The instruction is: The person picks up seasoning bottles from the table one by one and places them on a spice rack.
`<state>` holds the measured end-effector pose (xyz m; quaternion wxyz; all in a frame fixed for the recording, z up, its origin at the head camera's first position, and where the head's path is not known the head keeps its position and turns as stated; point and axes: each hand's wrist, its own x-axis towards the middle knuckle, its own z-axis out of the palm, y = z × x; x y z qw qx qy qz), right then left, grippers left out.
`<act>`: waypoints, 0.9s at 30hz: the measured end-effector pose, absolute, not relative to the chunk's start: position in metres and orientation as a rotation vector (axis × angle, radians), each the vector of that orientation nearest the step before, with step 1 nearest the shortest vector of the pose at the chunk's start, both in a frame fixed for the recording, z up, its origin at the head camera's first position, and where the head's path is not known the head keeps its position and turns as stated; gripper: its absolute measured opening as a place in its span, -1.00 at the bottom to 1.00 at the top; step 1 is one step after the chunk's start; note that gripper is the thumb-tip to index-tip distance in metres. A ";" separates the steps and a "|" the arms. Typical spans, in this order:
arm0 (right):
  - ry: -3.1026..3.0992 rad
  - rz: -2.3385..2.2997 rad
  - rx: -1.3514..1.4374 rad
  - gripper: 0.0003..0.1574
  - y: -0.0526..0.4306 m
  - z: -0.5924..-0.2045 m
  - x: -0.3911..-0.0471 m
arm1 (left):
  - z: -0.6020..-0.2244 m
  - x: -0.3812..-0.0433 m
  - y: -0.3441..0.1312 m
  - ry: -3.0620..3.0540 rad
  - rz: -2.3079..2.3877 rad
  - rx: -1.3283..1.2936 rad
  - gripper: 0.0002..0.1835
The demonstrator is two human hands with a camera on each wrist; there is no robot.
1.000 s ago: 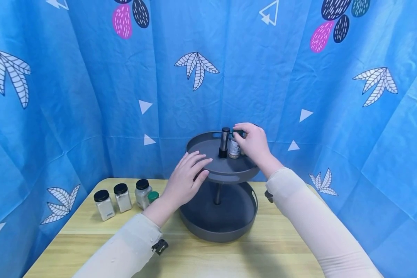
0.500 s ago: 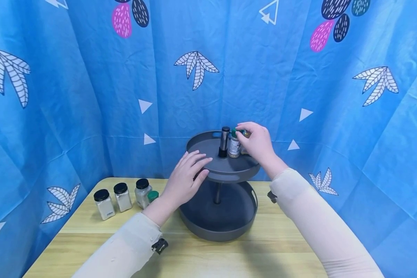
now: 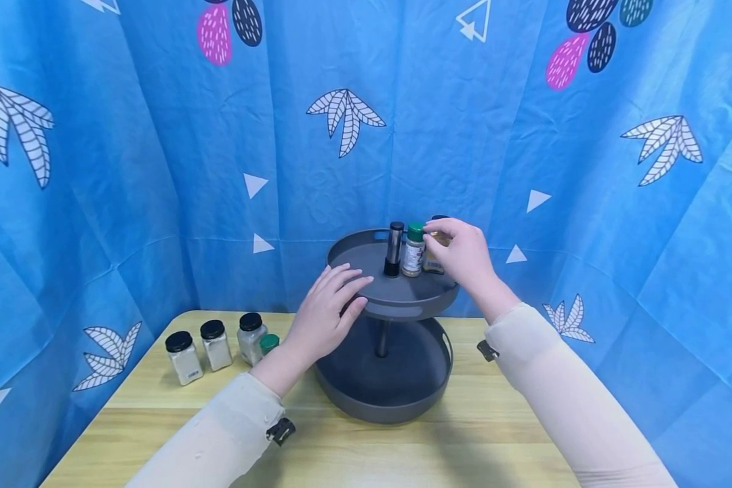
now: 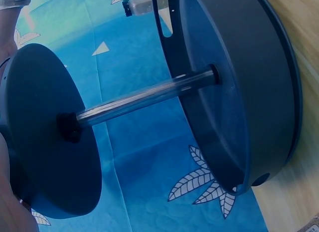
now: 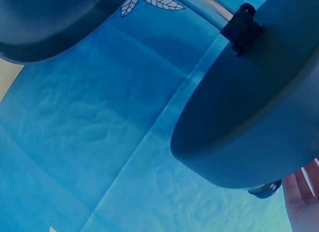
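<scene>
A dark grey two-tier round tray stand has an upper tray (image 3: 402,310) and a lower tray (image 3: 384,412). On the upper tray, right of the metal post (image 3: 394,247), stands a green-capped spice bottle (image 3: 413,257). Beside it is a yellow-labelled jar (image 3: 434,263) with a dark lid, partly hidden by my right hand (image 3: 465,251). That hand's thumb and fingers are slightly bent, with the fingertips just right of the green cap. My left hand (image 3: 320,315) rests at the upper tray's left front rim, fingers spread. In the left wrist view, the upper tray's underside (image 4: 45,132) shows.
On the wooden table (image 3: 354,454), left of the stand, are several jars: two black-lidded pale ones (image 3: 186,366), another black-lidded jar (image 3: 250,342), and a green lid (image 3: 269,343) partly behind my left forearm. A blue patterned curtain (image 3: 366,190) hangs close behind.
My right hand has moved off the green-capped bottle to the right, letting go of it and uncovering more of it and the yellow-labelled jar. My left hand stays in place.
</scene>
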<state>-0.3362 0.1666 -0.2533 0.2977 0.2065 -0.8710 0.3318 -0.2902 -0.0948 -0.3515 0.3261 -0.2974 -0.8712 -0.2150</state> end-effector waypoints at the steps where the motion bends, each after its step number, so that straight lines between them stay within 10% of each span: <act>1: -2.319 0.874 0.545 -0.74 0.168 -0.254 -0.336 | -0.351 -0.290 -0.095 -2.285 -0.563 -0.778 -0.53; 27: -2.397 0.886 0.495 -0.72 0.193 -0.260 -0.315 | -0.351 -0.290 -0.096 -2.272 -0.571 -0.782 -0.53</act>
